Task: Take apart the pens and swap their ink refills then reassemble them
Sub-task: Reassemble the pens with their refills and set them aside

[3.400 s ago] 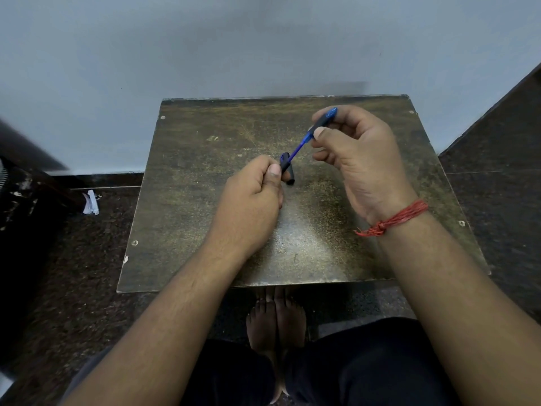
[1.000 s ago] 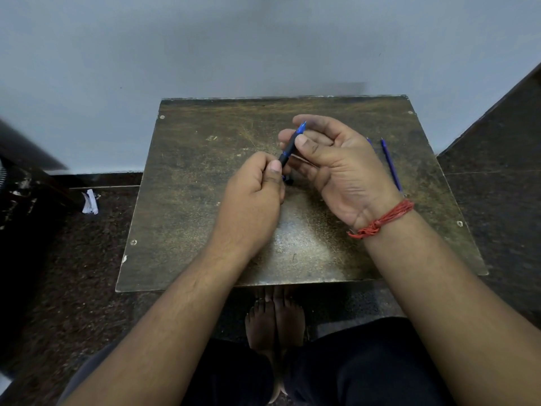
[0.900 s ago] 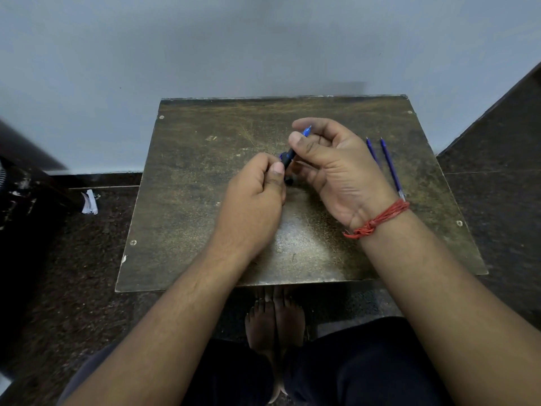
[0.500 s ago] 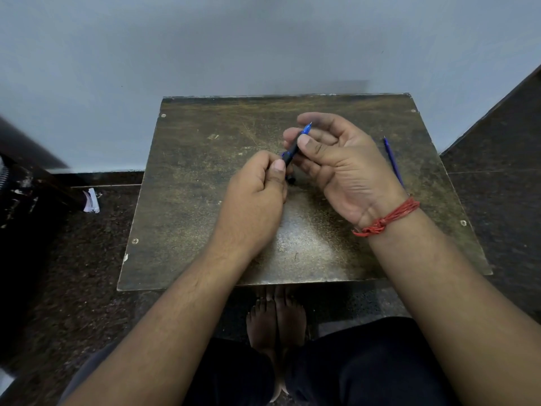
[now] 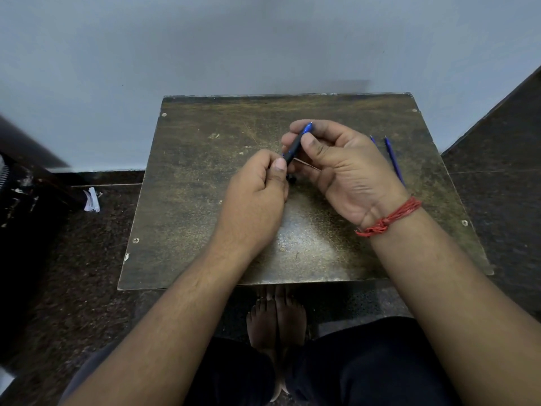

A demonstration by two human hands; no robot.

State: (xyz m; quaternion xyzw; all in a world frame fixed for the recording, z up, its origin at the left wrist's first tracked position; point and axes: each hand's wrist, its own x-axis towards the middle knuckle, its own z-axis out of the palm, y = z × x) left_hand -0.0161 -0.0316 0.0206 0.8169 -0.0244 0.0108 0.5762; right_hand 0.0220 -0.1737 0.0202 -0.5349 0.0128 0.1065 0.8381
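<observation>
A dark pen barrel with a blue end (image 5: 296, 143) is held slanted above the middle of a worn brown table (image 5: 187, 200). My right hand (image 5: 342, 171) pinches its upper part between thumb and fingers. My left hand (image 5: 257, 197) is closed around its lower end, which is hidden in the fist. A small dark pen part (image 5: 292, 179) shows just below my left thumb. Two thin blue ink refills (image 5: 393, 159) lie side by side on the table beyond my right hand, partly hidden by it.
The table stands against a pale wall (image 5: 263, 39). Dark speckled floor surrounds it, with a scrap of white paper (image 5: 91, 199) at the left and a dark object (image 5: 17, 183) at the far left. My bare feet (image 5: 276, 315) are under the table's near edge.
3.4 s ago my right hand held a thin blue refill drawn out of the barrel. The refills now lie on the table at the right, and my right hand grips the barrel's upper part.
</observation>
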